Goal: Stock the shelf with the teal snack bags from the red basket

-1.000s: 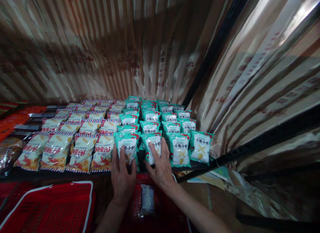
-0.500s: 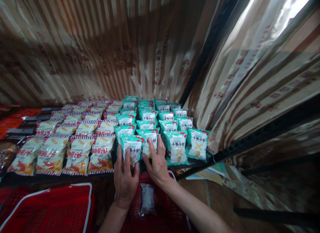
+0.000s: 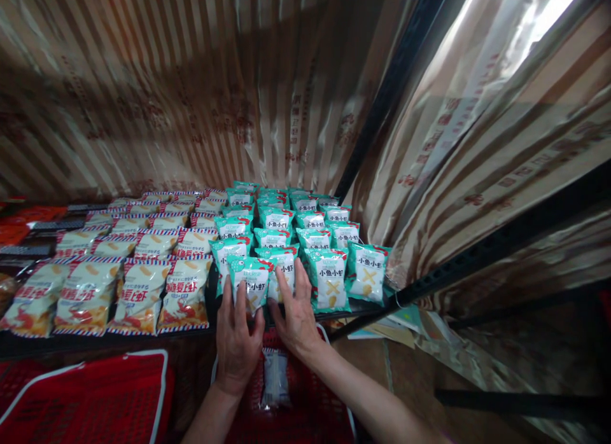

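At the front of the shelf, my left hand [image 3: 237, 342] is around a teal-and-white snack bag [image 3: 255, 285], its fingers over the left side and front, its thumb near the lower right corner. That bag leans before another teal bag [image 3: 226, 259] of the left column. Just to the right, my right hand [image 3: 296, 320] has its fingers outstretched and apart, touching the front of a second teal bag [image 3: 286, 266] that it partly covers. Farther right stand two more front bags, one upright [image 3: 331, 282] and one slightly tilted [image 3: 368, 275].
White-and-red snack bags [image 3: 136, 298] fill rows on the left of the black shelf [image 3: 186, 334]. Below are a red basket [image 3: 109, 393] and another red basket [image 3: 319, 393] holding a pale packet [image 3: 275, 377]. A dark metal post [image 3: 382, 100] and striped curtain [image 3: 191, 113] stand behind.
The view has shifted slightly, so the shelf sits a little farther left. My right hand has moved slightly closer to the front bag; my left hand keeps its place around it.
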`<state>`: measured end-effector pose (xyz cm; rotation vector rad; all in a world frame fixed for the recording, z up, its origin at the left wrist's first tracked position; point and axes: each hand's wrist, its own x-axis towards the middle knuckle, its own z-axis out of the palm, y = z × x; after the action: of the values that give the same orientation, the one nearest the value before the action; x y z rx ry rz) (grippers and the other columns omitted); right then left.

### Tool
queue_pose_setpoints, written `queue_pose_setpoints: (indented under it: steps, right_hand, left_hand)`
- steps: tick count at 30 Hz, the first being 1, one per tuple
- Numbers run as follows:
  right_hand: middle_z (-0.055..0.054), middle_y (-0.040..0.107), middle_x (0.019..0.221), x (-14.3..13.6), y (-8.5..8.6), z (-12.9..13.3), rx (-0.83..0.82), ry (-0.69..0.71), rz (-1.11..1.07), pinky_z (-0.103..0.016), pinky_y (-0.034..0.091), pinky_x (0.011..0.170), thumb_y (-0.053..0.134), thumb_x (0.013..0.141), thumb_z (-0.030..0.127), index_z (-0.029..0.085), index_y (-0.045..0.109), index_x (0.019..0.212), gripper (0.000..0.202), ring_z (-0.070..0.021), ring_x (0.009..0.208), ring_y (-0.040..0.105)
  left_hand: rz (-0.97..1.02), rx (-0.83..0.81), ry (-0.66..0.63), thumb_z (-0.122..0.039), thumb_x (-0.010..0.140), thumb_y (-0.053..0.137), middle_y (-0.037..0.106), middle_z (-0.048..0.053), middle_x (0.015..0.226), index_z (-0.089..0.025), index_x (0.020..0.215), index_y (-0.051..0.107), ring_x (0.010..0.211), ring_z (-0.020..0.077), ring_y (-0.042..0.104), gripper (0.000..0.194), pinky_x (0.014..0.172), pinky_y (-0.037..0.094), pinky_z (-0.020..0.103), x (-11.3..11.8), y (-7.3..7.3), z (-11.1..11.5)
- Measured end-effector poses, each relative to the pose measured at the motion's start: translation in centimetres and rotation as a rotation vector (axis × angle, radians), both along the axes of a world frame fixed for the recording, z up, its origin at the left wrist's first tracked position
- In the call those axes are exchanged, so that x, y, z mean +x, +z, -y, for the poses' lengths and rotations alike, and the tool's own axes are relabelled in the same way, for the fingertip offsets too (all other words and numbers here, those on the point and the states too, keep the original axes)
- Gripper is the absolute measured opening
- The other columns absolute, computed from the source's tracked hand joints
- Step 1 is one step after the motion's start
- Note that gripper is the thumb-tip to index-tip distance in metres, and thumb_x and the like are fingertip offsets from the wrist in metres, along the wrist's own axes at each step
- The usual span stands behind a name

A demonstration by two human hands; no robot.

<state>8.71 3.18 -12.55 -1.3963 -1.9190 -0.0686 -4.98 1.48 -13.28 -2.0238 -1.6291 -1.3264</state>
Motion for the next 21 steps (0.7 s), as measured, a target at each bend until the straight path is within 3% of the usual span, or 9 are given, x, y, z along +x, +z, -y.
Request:
queue_pose_setpoints:
  steps: [9,12,15,19,21]
  right_hand:
    - [-0.012,-0.004,0.157,0.4,-0.1,0.2,-0.018,-0.043,0.037,-0.06,0.031,0.105,0.049,0.085,0.014,0.024,0.016,0.149,0.073,-0.0357,0.142,0.009]
    - [-0.013,-0.002,0.157,0.1,0.7,0.4,0.006,-0.035,0.02,-0.061,0.03,0.105,0.05,0.085,0.016,0.022,0.02,0.147,0.069,-0.0359,0.142,0.008]
    - [-0.013,0.001,0.156,-0.3,3.6,1.3,0.072,0.007,-0.049,-0.061,0.027,0.106,0.05,0.086,0.018,0.02,0.031,0.141,0.058,-0.0346,0.142,0.009]
    - [-0.007,0.012,0.156,-0.2,10.2,4.6,0.067,0.09,-0.243,-0.061,0.025,0.108,0.052,0.088,0.027,0.022,0.055,0.114,0.027,-0.034,0.142,0.015]
    - [-0.004,0.017,0.156,0.5,12.6,6.7,0.022,0.164,-0.303,-0.06,0.028,0.109,0.052,0.089,0.036,0.024,0.059,0.107,0.023,-0.0353,0.141,0.018]
  left_hand:
    - [0.059,-0.013,-0.018,-0.021,0.081,0.061,0.035,0.022,0.144,-0.017,0.144,0.023,0.133,0.0297,0.039,0.074,0.099,0.045,0.043,0.1,0.3,0.1]
    - [0.103,-0.038,-0.004,-0.023,0.082,0.06,0.035,0.021,0.145,-0.019,0.144,0.023,0.133,0.0291,0.038,0.073,0.1,0.045,0.043,-0.3,0.3,0.0]
    - [0.123,-0.059,0.01,-0.027,0.082,0.06,0.035,0.02,0.145,-0.018,0.144,0.025,0.133,0.0291,0.039,0.071,0.099,0.045,0.042,-0.6,0.0,0.0]
    - [0.153,-0.096,0.039,-0.027,0.083,0.059,0.037,0.019,0.145,-0.019,0.143,0.027,0.132,0.0277,0.04,0.069,0.1,0.045,0.04,-0.8,0.2,0.2]
    - [0.163,-0.107,0.044,-0.026,0.082,0.059,0.037,0.018,0.144,-0.018,0.142,0.027,0.133,0.0271,0.039,0.068,0.102,0.043,0.04,-0.9,0.5,0.4]
